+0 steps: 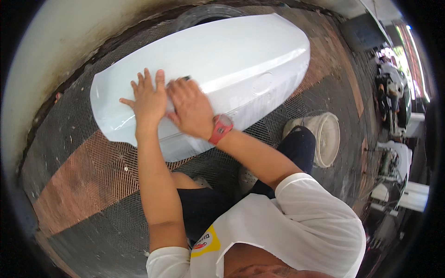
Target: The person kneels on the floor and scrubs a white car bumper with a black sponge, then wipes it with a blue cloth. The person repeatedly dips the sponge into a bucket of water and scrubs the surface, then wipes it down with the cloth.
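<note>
Fingers of the left hand are spread apart and rest flat on a long white curved panel, near its left end. The right hand lies on the panel just beside the left one, blurred, its fingers close together; a small dark thing shows at their tips, and whether they grip it cannot be told. The panel lies smooth side up, with a faint round outline on its near slope and duller, whitish streaks along that side. Nearer the person than the panel, a red watch circles the right wrist, and dark trousers and a white shirt are visible. To the right of the panel's near edge stands a stained whitish bucket, partly covered by a knee. Under and around the panel spreads a ribbed mat in dark and reddish-brown sections. Behind the panel a ring-shaped thing shows in part; beyond its left end rises a pale, stained wall. Far to the panel's right stands a grey box-like thing.
</note>
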The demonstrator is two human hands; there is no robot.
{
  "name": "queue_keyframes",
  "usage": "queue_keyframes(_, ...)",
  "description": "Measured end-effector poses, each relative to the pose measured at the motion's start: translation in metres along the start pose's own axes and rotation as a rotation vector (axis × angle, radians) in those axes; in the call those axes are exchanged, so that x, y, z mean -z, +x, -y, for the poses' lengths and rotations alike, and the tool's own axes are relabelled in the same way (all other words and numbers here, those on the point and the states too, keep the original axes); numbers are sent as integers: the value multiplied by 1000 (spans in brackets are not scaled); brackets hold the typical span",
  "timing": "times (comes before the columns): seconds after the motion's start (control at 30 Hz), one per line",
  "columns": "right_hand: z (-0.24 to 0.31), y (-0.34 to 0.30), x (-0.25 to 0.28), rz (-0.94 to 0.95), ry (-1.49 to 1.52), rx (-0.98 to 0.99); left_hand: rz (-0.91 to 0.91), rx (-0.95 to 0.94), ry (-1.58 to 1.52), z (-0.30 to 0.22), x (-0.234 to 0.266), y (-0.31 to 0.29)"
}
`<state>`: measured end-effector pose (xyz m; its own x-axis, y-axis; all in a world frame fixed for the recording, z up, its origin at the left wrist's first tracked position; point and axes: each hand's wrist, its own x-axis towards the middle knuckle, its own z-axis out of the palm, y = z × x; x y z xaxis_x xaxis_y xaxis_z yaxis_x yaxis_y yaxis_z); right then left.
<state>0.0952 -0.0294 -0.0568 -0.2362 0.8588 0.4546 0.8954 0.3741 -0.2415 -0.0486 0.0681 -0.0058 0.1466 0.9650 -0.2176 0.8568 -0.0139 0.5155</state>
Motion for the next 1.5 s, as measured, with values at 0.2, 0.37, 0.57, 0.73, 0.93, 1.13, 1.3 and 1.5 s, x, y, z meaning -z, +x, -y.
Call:
queue_keyframes(0.2, -195, -78, 92, -291, -185, -282, 68, -38, 271, -14, -13, -14)
queue_keyframes(0.37, -232, -58, 108, -475, -118, -907, 27, -84, 356, -33, -23, -19)
queue_keyframes(0.57, -79, -81, 46, -214, -110, -621, 2, -102, 384, -48, -39, -5)
queue_keyframes(0.73, -163, -83, 86, -519, -4, -1122, -24, -102, 385, -47, -42, -5)
queue_keyframes(0.93, -68, -127, 11, -342, 34, -769, -31, -104, 358, -51, -43, -4)
queue_keyframes(1.13, -275, -132, 81, -566, -49, -1128, -48, -114, 352, -47, -45, -3)
queue_keyframes(1.3, -194, -72, 75, -399, -268, -800, -44, -119, 332, -49, -46, -3)
queue_keyframes(1.5, -230, -109, 76, -397, -95, -570, -56, -136, 323, -46, -47, -2)
